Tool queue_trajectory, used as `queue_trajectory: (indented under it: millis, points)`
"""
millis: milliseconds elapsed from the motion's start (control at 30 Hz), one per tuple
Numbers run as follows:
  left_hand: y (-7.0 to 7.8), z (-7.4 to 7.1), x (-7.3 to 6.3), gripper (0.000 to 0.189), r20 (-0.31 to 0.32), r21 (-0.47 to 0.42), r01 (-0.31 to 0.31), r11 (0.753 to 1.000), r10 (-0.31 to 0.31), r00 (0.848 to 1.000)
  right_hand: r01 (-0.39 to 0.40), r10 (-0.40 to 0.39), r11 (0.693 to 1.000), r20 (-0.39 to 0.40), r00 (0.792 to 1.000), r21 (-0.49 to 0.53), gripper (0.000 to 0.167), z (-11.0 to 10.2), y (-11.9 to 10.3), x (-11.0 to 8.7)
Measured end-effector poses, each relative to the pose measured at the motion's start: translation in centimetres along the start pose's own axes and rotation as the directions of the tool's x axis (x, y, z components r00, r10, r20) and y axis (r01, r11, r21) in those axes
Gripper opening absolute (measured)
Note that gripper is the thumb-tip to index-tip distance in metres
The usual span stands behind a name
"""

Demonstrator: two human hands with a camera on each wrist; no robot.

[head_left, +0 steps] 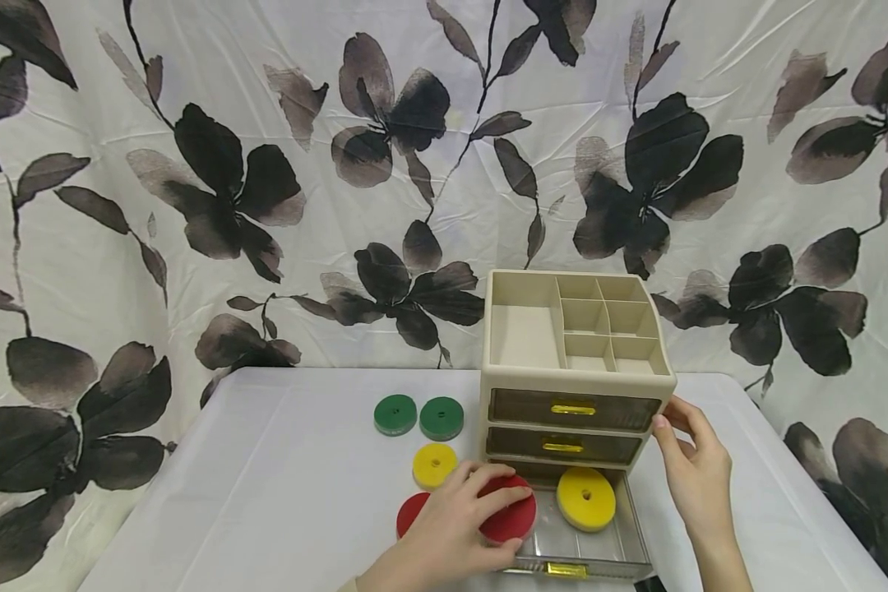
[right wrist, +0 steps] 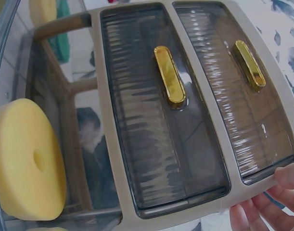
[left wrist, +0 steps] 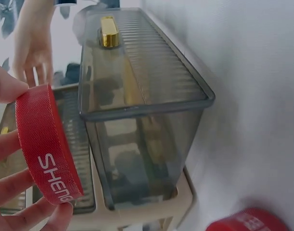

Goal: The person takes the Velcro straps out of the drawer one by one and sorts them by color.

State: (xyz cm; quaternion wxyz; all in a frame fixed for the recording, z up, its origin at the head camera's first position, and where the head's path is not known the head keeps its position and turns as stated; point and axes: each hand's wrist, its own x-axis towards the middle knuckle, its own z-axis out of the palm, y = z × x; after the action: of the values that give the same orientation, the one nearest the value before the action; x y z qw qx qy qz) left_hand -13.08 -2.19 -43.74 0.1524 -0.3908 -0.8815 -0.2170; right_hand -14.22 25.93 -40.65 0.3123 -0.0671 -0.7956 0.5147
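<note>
My left hand [head_left: 455, 522] grips a red roll of woven tape [head_left: 514, 514] by its rim, over the left side of the pulled-out bottom drawer [head_left: 640, 547]. White letters show on the roll's edge in the left wrist view. Inside that clear drawer lies a yellow roll [head_left: 601, 503] with a small centre hole. The drawer belongs to a beige desktop organizer [head_left: 577, 376]. At the organizer's right front edge my right hand [head_left: 699, 473] holds on, its thumb on the front frame [right wrist: 255, 190] and the fingers round the side.
Left of the organizer on the white table [head_left: 266, 493] lie two green rolls [head_left: 395, 421], a smaller yellow roll [head_left: 423, 470] and another red roll [head_left: 410, 514], partly behind my left hand. Two upper drawers with gold handles [head_left: 573, 409] are closed. A flowered curtain [head_left: 518, 222] hangs behind.
</note>
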Motion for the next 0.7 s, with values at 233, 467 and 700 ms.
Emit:
queue_trajectory:
  millis: [233,467,700]
  points:
    - [-0.5,-0.5,-1.4,0.046,-0.042,-0.006,0.073,0.997,-0.073,0.996,-0.003,0.003,1.000,0.005,1.000,0.007,0.034,-0.1,-0.1,0.0]
    - [-1.5,-0.7,-2.8,0.048,-0.066,-0.007,0.132,0.991,-0.132,0.989,0.007,-0.007,1.000,0.005,1.000,0.008,0.034,0.0,0.0,-0.1]
    - [-2.6,-1.1,-4.1,0.048,-0.077,0.029,0.198,0.980,-0.196,0.978,0.001,-0.001,1.000,-0.001,1.000,0.007,0.034,0.0,0.0,0.0]
